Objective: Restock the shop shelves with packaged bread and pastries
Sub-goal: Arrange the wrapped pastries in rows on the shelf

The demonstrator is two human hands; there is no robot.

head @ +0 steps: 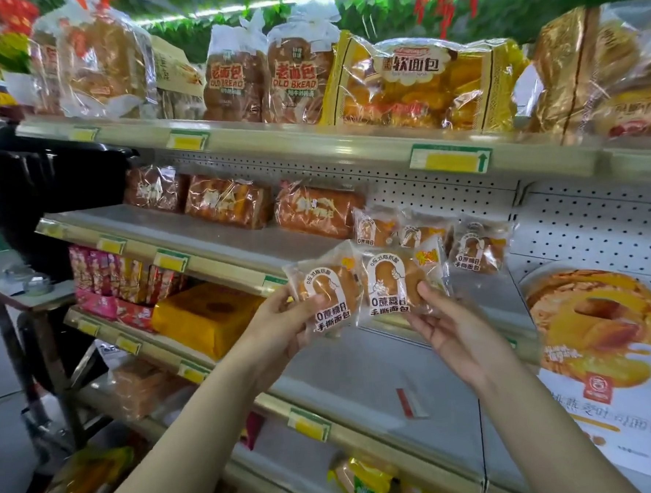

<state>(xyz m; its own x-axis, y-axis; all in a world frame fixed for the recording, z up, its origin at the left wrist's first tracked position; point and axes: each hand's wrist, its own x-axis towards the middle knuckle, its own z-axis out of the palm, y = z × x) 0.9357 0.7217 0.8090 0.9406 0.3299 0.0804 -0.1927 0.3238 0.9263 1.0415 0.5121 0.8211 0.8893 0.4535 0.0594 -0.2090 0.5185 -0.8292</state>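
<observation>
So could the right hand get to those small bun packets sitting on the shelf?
Probably yes: the right hand is just below the shelved packets with open space between, though it is holding a packet itself.

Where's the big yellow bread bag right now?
Head view: the yellow bag sits on the top shelf, right of centre, just right of the Old Bread loaves.

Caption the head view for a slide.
Left hand holds left bun packet, right hand holds right bun packet, before the second shelf.
</observation>
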